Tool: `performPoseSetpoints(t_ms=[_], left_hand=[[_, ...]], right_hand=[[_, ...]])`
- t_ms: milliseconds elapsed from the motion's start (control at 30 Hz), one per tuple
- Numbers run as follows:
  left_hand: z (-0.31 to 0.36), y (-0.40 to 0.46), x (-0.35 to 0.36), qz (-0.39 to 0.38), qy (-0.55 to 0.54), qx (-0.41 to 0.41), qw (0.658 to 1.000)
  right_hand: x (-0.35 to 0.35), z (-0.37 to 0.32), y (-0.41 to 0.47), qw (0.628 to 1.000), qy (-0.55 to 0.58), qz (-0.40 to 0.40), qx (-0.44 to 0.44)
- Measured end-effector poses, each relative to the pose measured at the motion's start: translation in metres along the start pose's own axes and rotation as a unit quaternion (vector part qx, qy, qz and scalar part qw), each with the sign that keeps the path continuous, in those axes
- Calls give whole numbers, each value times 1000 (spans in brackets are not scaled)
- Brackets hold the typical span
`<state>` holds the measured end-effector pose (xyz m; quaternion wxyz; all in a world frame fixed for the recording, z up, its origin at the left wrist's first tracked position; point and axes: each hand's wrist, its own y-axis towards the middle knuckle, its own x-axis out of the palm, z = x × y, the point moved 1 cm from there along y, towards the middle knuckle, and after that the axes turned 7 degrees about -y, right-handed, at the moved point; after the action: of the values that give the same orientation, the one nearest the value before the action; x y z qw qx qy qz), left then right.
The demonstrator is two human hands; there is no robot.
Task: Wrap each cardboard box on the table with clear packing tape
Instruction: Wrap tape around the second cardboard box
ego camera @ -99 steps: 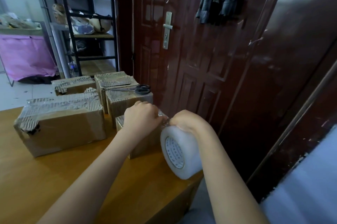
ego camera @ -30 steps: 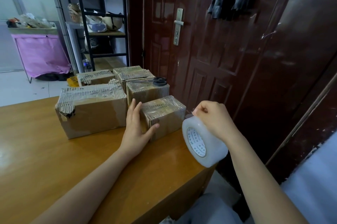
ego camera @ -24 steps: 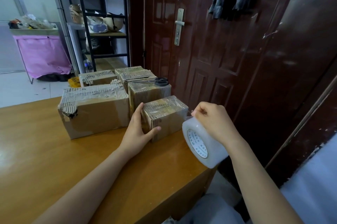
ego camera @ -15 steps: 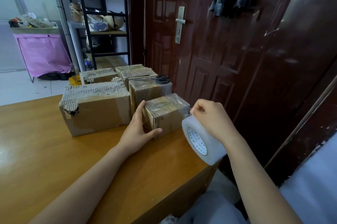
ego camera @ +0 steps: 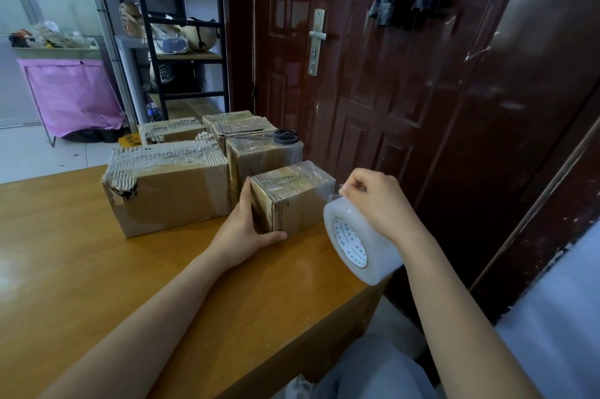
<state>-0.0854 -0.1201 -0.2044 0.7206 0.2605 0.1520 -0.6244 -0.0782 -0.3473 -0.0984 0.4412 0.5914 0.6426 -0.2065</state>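
A small cardboard box (ego camera: 297, 200) with glossy tape on its top and sides stands near the table's right edge. My left hand (ego camera: 242, 226) holds its near left corner, fingers flat along the left face and thumb across the bottom front. My right hand (ego camera: 378, 200) grips a large roll of clear tape (ego camera: 360, 241) just right of the box, fingers curled over the roll's top. A short strip of tape runs from the roll to the box's right side.
A big torn box (ego camera: 168, 189) lies left of the small one. Three more boxes (ego camera: 263, 158) stand behind, with black-handled scissors (ego camera: 282, 137) on one. The wooden table (ego camera: 97, 268) ends just right of the roll. A dark door (ego camera: 373, 73) stands close behind.
My left hand slid from the box's top to its near left corner over the past seconds. The roll stayed at the box's right side, shifting slightly closer.
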Motion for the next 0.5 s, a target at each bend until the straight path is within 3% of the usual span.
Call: performPoseSetpoints(t_ms=[300, 500], left_hand=[[13, -9, -1, 129, 36, 76, 988], [11, -10, -3, 159, 41, 105, 981]], right_hand=[[5, -9, -12, 999, -23, 11, -38], [25, -30, -37, 984, -113, 38, -134]])
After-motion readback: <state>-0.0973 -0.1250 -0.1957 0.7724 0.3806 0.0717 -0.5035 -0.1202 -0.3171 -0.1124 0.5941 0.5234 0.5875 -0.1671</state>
